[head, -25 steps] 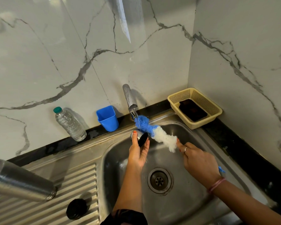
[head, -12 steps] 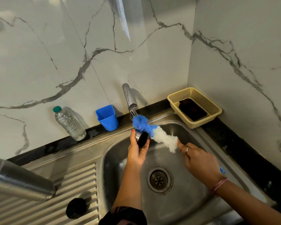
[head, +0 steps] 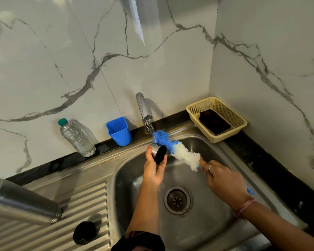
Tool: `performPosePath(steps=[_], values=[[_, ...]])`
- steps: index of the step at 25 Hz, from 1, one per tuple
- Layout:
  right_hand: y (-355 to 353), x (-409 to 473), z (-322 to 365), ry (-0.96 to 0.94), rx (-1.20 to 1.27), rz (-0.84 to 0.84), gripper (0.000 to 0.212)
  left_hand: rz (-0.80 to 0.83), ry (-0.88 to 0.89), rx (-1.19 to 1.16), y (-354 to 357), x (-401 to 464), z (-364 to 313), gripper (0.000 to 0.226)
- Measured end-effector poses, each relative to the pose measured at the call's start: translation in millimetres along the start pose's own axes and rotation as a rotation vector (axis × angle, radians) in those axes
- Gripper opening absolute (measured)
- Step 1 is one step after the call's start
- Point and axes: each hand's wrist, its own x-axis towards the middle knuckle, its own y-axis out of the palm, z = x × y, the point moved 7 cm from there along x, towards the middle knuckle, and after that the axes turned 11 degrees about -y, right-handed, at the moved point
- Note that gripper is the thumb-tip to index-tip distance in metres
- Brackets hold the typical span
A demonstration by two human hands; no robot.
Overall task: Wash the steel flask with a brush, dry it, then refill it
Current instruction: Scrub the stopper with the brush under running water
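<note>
Head view: under chrome tap spout [head: 146, 118], left hand [head: 155, 167] gripping small steel cap with black inner face [head: 159, 153]; right hand [head: 223, 180] clasping blue-and-white fluffy bottle brush [head: 178, 149]; steel flask [head: 23, 202] lying far left of spout.

The sink [head: 225, 160] sits at the centre, its drain [head: 177, 200] in the bowl's middle. The tap [head: 144, 111] stands at twelve o'clock behind the bowl. At ten o'clock a cup [head: 119, 131] and, further left, a water bottle [head: 76, 138] stand on the table [head: 261, 156] against the wall. A basket [head: 217, 119] sits at two o'clock in the corner. At eight o'clock, on the draining board [head: 71, 205], lie the flask [head: 24, 201] and, nearer, a lid [head: 84, 232].
</note>
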Motion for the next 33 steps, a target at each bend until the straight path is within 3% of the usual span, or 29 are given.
performPosePath(steps=[4,9,13,20,29,33], values=[[-3,-1,-2,-0.023,0.002,-0.021,0.043,-0.013,0.001,0.001,-3,3,-2,0.036],[-3,2,4,-0.035,0.002,-0.005,0.044,-0.019,-0.011,0.052,-2,2,2,0.045],[-4,3,6,-0.051,-0.002,-0.047,0.045,0.021,-0.009,0.051,0,0,1,0.04],[-6,6,11,-0.078,-0.048,0.021,0.047,0.024,-0.017,0.011,3,2,4,0.028],[-2,4,11,-0.084,-0.01,-0.035,0.046,-0.058,-0.004,0.088,-6,3,3,0.042],[0,1,7,-0.045,-0.025,0.001,0.046,-0.106,-0.005,0.001,-12,5,2,0.05]])
